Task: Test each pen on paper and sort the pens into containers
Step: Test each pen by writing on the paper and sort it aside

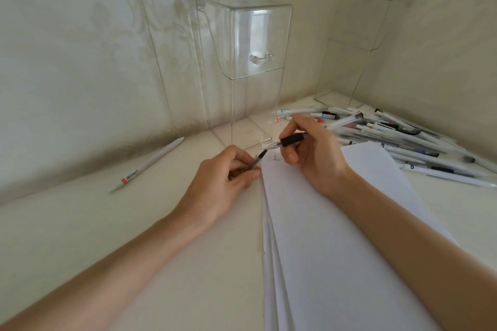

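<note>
My right hand [313, 156] grips a clear pen with a black rubber grip [291, 140], its tip just above the top left corner of the white paper stack [336, 223], beside a small written mark [275, 159]. My left hand [228, 174] rests at the paper's left edge and pinches the pen's clear cap with a black end [257, 159]. A pile of several white pens [390, 137] lies at the right. Two tall clear containers stand against the wall: one with a handle [242, 62] at centre and another [355, 48] in the right corner.
A single white pen with a red band [146, 164] lies alone on the cream table [80, 223] at the left. Patterned wallpaper walls meet in a corner behind the containers.
</note>
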Demonstrator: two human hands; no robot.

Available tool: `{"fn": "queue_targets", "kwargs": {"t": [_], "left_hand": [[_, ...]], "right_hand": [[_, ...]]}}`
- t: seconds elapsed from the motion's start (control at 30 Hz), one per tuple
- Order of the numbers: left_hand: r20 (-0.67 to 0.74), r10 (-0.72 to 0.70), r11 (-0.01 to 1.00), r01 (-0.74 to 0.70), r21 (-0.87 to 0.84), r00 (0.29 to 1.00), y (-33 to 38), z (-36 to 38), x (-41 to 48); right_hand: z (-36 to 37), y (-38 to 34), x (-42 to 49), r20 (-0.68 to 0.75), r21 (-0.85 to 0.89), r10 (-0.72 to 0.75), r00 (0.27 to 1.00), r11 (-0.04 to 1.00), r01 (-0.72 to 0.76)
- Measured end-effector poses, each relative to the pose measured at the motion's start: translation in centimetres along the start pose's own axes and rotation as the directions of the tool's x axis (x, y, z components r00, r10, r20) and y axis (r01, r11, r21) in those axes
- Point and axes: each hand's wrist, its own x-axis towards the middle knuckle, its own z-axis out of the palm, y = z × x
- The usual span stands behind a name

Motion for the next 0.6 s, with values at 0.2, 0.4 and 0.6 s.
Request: {"fn": "queue_targets", "kwargs": {"t": [0.2,0.4,0.6], "left_hand": [[-0.039,-0.008,1.0,0.009,0.004,0.999,-0.32,-0.2,0.24],[-0.047,0.068,0.992,-0.062,0.108,0.997,-0.41,-0.06,0.14],[-0.023,0.148,0.988,-0.147,0.055,0.989,0.05,-0.41,-0.39]], "right_hand": [[0.37,0.14,-0.2,0.016,-0.111,0.02,1.0,0.994,-0.018],[0.22,0.1,-0.24,0.069,-0.147,0.041,0.997,0.989,-0.03],[1.05,0.91,-0.49,0.186,-0.465,-0.014,0.982,0.88,0.1]]}}
